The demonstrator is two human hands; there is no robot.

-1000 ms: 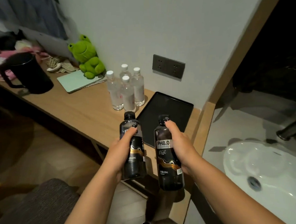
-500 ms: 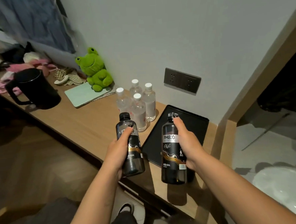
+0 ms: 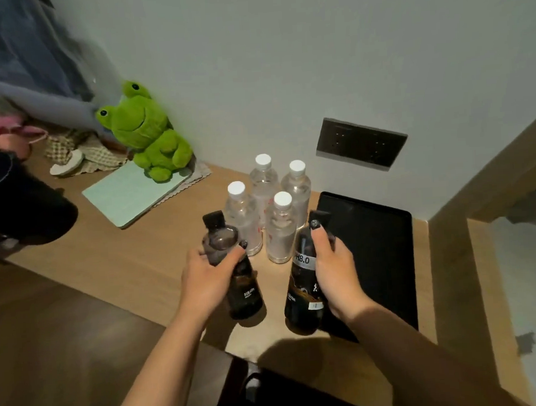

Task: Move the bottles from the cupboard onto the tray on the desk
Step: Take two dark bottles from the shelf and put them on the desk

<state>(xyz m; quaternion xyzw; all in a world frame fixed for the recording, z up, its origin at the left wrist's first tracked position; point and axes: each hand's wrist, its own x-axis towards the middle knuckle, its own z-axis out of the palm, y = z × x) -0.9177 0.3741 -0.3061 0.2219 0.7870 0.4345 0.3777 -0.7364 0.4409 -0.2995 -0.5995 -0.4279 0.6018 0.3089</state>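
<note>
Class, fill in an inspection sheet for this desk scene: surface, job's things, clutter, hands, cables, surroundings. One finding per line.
Surface: wooden desk against a white wall.
Job's things: black tray with nothing on it; two dark bottles, the left bottle and the right bottle, both in hand beside the tray.
Clutter: four clear water bottles, green frog plush, pale notebook, black jug, cloth items at the back left.
Hands: left hand grips the left bottle; right hand grips the right bottle.
Cables: nothing seen.
Surroundings: wall socket plate, wooden partition at right.
</note>
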